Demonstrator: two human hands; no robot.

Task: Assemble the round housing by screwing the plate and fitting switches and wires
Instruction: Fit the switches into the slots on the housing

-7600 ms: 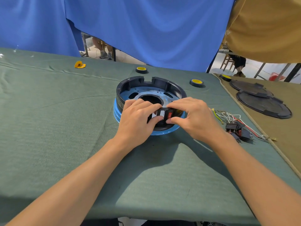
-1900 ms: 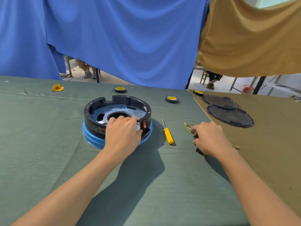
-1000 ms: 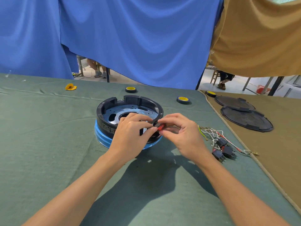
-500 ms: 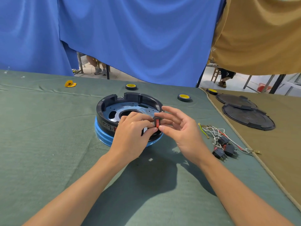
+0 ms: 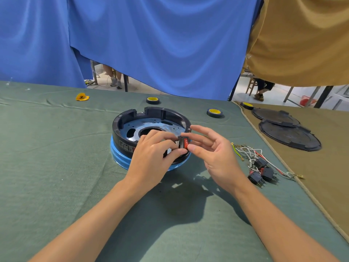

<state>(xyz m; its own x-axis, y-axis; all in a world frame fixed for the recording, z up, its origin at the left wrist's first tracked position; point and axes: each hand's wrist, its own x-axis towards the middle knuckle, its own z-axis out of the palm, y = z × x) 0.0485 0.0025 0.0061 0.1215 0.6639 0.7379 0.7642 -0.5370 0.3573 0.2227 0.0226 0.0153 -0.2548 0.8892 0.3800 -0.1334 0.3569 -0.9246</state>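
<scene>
The round housing [image 5: 115, 129] stands on the bench [image 5: 56, 167]. It is a black plastic ring with a notched wall, on a ribbed blue base [image 5: 118, 156]. Inside it lies a flat metal plate [image 5: 153, 122], shiny, with oval holes and one big round opening in the middle. The left hand [image 5: 151, 159] has its grip clenched on the near wall of the housing, with the fingers curled over it. A red switch [image 5: 186, 143] sits at this wall. The right hand [image 5: 217, 157] touches it with the thumb tip, its grip released and the fingers loosely spread. To the right, on the wrinkled green cloth, loose switches [image 5: 261, 171] lie among thin wires [image 5: 245, 151].
</scene>
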